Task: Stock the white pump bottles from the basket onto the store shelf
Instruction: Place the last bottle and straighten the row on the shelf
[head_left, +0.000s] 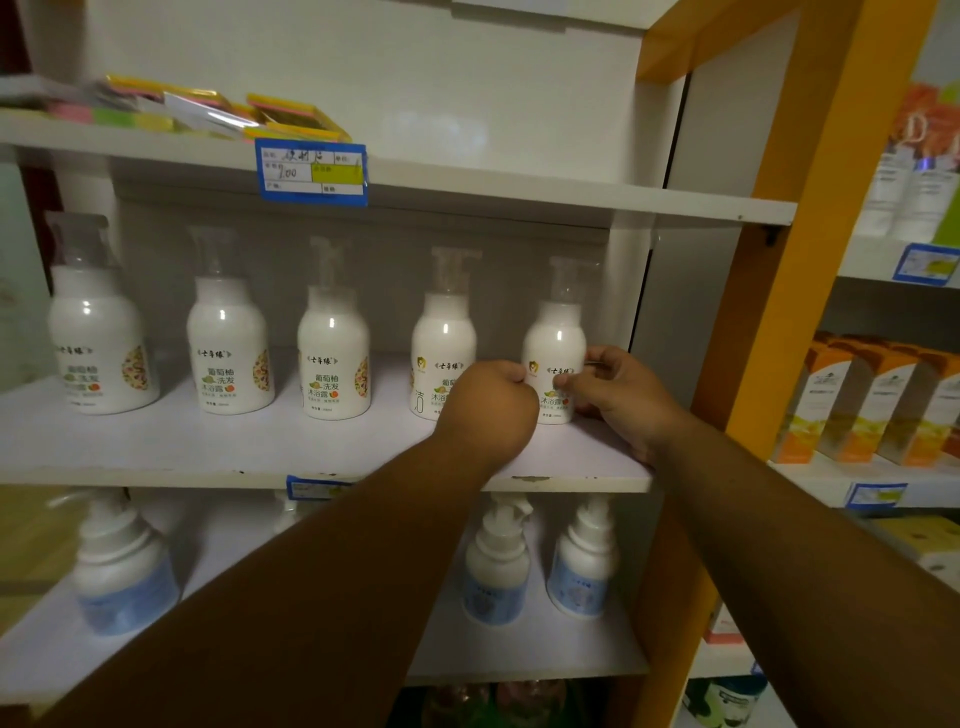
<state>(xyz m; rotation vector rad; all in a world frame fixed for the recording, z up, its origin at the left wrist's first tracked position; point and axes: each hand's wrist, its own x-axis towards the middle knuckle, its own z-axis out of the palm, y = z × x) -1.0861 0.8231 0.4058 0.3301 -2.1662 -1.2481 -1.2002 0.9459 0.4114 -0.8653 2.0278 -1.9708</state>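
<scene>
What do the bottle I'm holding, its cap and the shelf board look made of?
Held bottle: probably glossy white plastic, given the sharp highlight on its shoulder. Its cap: clear, likely plastic, since the pump shows through. Shelf board: matte white, possibly laminated board; chips along the front edge suggest a coating.

dim, low light | glare spots on bottles (332, 332) | edges blurred + bent by wide-angle

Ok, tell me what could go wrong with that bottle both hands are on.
1. The rightmost bottle stands close to its neighbour bottle; turning it with the left hand could knock that one over.
2. The right hand works beside the shelf's side panel, so room looks tight.
</scene>
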